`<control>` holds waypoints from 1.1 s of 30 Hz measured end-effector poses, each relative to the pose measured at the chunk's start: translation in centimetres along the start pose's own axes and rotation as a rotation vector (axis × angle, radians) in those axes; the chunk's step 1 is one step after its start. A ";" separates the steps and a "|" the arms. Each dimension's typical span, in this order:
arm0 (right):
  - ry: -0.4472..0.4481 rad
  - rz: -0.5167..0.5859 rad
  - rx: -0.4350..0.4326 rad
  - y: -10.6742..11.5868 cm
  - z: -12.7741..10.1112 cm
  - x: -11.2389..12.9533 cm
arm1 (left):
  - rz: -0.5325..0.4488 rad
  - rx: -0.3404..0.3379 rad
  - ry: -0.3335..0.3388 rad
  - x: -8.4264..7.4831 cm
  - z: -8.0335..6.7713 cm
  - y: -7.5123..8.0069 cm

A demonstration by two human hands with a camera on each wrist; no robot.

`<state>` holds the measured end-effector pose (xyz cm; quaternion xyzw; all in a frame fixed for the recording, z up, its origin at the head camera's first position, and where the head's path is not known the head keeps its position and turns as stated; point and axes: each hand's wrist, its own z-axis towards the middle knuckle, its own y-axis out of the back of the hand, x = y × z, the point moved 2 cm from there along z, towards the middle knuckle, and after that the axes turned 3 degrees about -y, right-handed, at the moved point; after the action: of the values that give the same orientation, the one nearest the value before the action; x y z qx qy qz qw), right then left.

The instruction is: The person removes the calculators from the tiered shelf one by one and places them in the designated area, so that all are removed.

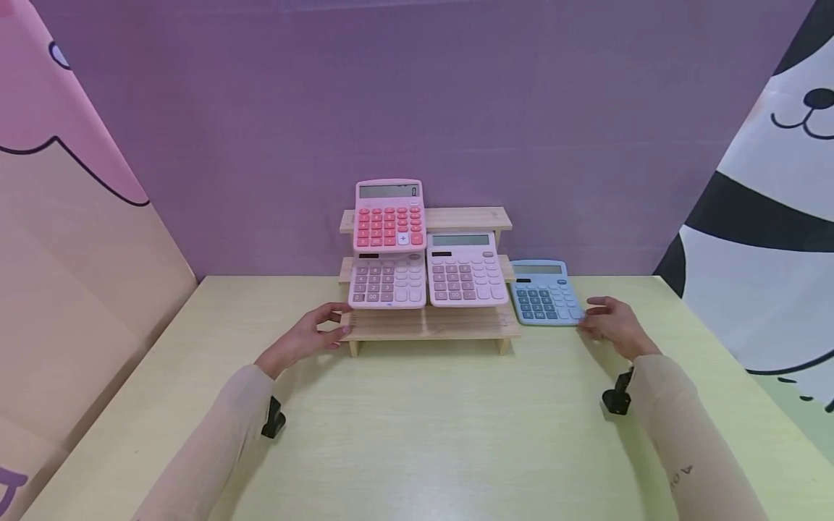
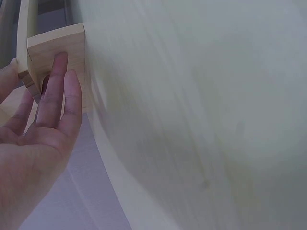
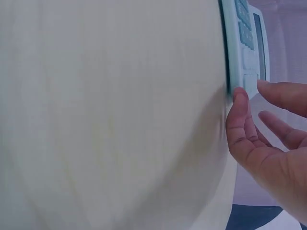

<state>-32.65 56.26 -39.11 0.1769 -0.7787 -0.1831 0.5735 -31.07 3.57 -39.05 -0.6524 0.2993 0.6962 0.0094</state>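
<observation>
My left hand (image 1: 314, 332) holds the left end of a three-tier wooden stand (image 1: 430, 325); in the left wrist view its thumb lies at the board's edge and two straight fingers reach under to the leg (image 2: 72, 45). A fingertip of my right hand (image 1: 611, 324) touches the lower right corner of a blue calculator (image 1: 562, 295) lying on the table beside the stand, while its thumb stands apart from it. A pink calculator (image 1: 381, 219) leans on the stand's top tier. Two pale lilac calculators, a left one (image 1: 415, 287) and a right one (image 1: 470, 284), lean side by side below.
The light wood table (image 1: 430, 434) spreads in front of the stand. A purple backdrop (image 1: 430, 101) rises behind. Cartoon-printed panels flank the table, a pink and beige one (image 1: 78, 289) at left and a panda one (image 1: 769, 217) at right.
</observation>
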 end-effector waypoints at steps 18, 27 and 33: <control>0.104 -0.010 0.008 0.1 -0.5 2.4 | 0.004 -0.001 0.006 0.0 0.1 0.2; 0.203 0.002 -0.003 -1.5 -1.3 4.3 | 0.001 -0.003 0.004 -0.2 -0.1 0.0; 0.224 0.020 0.012 -2.7 -2.1 6.0 | 0.009 -0.005 0.012 -0.2 -0.1 0.0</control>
<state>-32.18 50.80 -34.86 0.1918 -0.7126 -0.1519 0.6575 -30.96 3.65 -38.86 -0.6554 0.3003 0.6930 0.0029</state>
